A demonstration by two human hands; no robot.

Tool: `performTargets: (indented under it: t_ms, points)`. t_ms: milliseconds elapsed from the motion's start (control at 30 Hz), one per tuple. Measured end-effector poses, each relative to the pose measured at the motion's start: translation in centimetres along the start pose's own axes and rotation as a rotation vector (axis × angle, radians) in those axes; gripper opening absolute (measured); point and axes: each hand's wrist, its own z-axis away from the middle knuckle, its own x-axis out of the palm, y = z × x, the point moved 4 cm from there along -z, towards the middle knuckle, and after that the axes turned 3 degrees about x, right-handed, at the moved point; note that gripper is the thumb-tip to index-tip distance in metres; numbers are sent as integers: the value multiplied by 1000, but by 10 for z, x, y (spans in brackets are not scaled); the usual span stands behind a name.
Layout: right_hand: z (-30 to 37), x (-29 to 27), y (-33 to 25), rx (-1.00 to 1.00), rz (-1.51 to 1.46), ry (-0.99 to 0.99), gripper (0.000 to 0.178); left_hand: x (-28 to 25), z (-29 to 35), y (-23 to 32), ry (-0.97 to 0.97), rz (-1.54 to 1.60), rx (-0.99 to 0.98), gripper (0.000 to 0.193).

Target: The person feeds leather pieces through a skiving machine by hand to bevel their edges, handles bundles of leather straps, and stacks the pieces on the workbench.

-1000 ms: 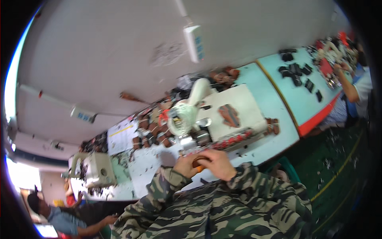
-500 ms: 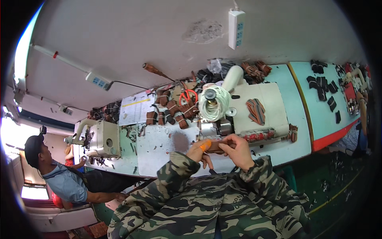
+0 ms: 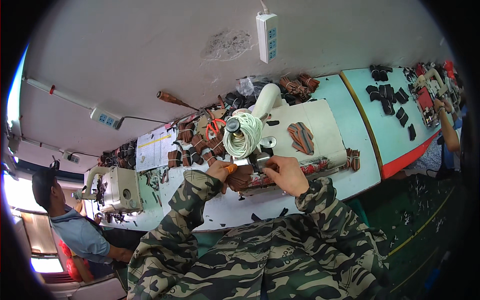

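My left hand (image 3: 220,172), with an orange cover on one finger, is closed on a fanned bundle of brown leather-like strips (image 3: 241,177). The bundle lies at the front of a cream machine (image 3: 325,125), just below its shiny metal rollers (image 3: 260,160). To the right of the rollers, my right hand (image 3: 286,174) has its fingers pinched together at their edge; what they hold is hidden. A coil of white cord (image 3: 243,135) sits on the machine's arm above my hands. More brown and grey strips (image 3: 301,138) rest on the machine's flat top.
Tied strip bundles (image 3: 200,144), orange-handled pliers (image 3: 215,125) and a screwdriver (image 3: 172,99) lie at the back left. Another machine (image 3: 117,190) stands left, near a person in blue (image 3: 82,232). Dark bundles (image 3: 387,95) lie on the right table, where another person's arm (image 3: 449,127) reaches in.
Both hands have moved up and inward to the machine's rollers. The brown strips, earlier held between both hands, now show fanned under my left hand. The view has shifted right.
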Motion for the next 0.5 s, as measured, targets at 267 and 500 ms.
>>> performTargets:
  t_ms: [267,500]
  points:
    - [-14,7,2,-40,423,-35,18,4,-9,1,-214,115,-69,31]
    - [-4,-11,-1,-124,251,-133,15,15,-16,-2,22,29,142,26]
